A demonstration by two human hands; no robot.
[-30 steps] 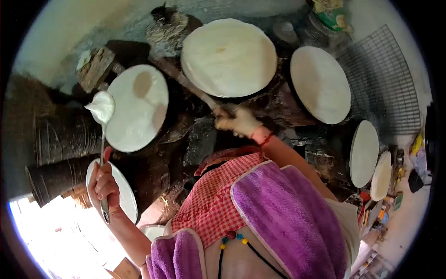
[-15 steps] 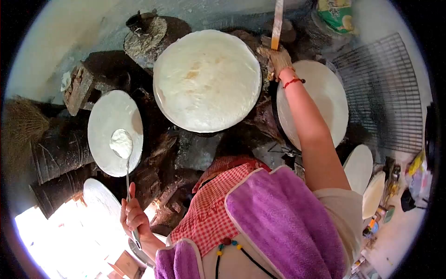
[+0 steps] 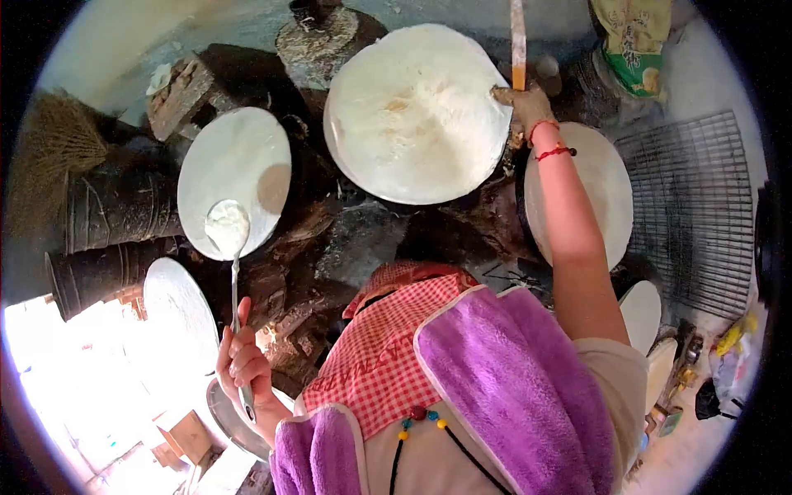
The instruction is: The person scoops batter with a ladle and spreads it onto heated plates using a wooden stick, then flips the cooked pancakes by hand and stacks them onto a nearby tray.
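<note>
My left hand is closed round the handle of a ladle. White batter fills its bowl, which hangs over the lower part of the left round griddle. My right hand, in a soiled glove, grips a long, flat spatula by its yellow handle, blade pointing away. Its fingertips also pinch the right edge of a large, thin pancake on the middle griddle. That edge is pulled up and the pancake's surface ripples beside it. Beneath my right forearm lies another pale round griddle.
At right stands a wire rack, with a green-and-white sack behind. A straw broom and dark cylinders are at left. A white disc leans lower left. Broken bricks sit near the wall.
The view has shifted. My right hand has moved onto the middle pancake's edge and taken hold of it; the pancake has wrinkled there. The filled ladle stays over the left griddle.
</note>
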